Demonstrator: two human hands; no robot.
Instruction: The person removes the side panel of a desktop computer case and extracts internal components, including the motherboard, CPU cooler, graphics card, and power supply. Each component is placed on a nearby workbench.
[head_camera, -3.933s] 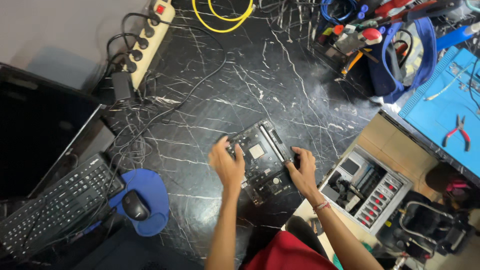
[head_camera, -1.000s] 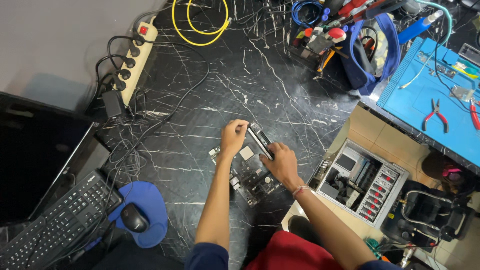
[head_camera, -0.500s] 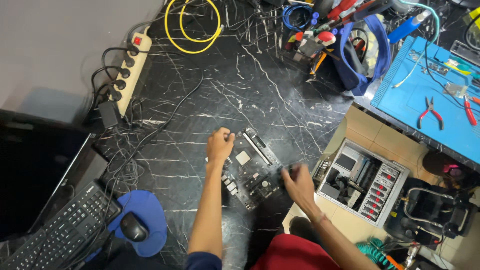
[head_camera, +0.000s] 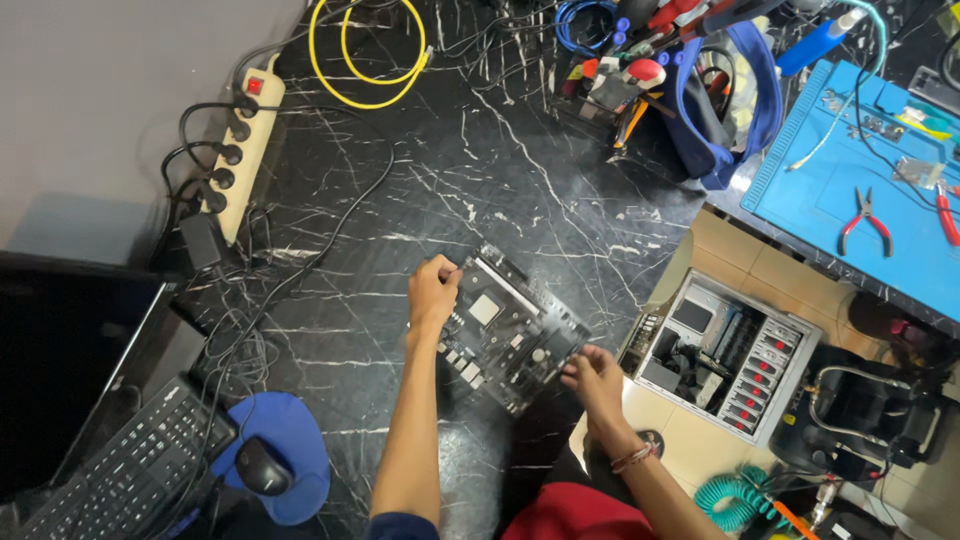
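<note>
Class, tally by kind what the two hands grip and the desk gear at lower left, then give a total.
Circuit board, held by left hand and right hand: 1
Keyboard: 1
Mouse: 1
Blue mouse pad: 1
Total: 4

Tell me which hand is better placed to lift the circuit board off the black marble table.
Probably the left hand: it already grips the circuit board at its far-left edge, over the table. The right hand only pinches the near-right corner at the table's edge.
</note>
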